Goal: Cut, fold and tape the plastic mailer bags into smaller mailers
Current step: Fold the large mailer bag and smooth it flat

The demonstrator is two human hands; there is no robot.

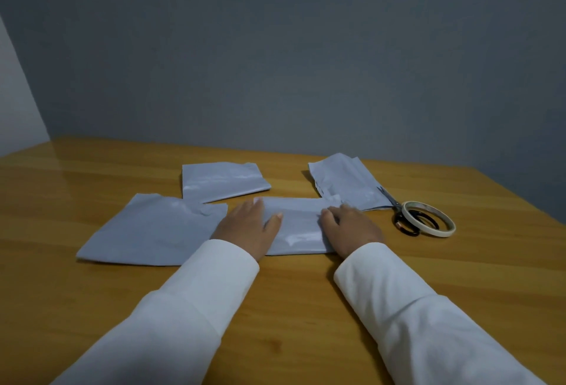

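Observation:
A folded grey mailer piece lies flat on the wooden table in front of me. My left hand presses flat on its left end, fingers straight. My right hand presses on its right end, its fingers bent slightly over the edge. A larger grey mailer lies to the left, partly under my left hand. A folded grey mailer sits behind it. Another grey mailer lies at the back right.
Black-handled scissors lie to the right, their blades resting on the back-right mailer. A roll of tape lies over the scissor handles. A grey wall stands behind the table's far edge.

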